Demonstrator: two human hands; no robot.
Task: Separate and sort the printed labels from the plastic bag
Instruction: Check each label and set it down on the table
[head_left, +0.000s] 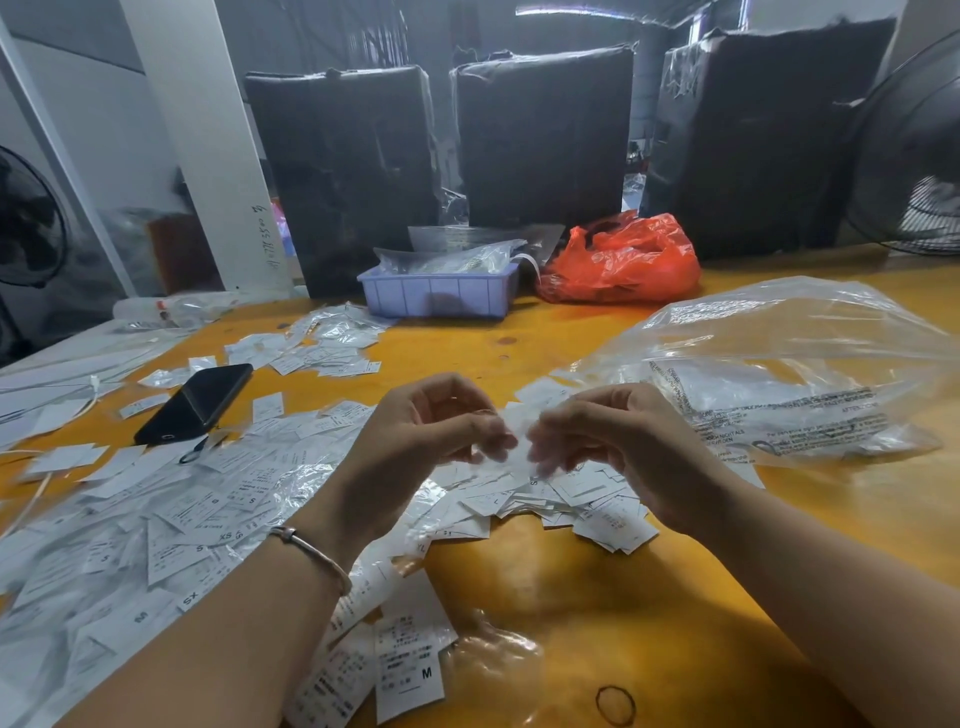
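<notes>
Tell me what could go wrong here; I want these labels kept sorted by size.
The left hand and right hand work a blurred label directly above the loose pile; a drop would likely remix it. The fan on the table could scatter labels if running.

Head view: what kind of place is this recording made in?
Probably a garment workshop or packing room. Loose white printed size labels cover an orange worktable, large black-wrapped bales stand behind it, and a lilac plastic tray holds bagged supplies.
</notes>
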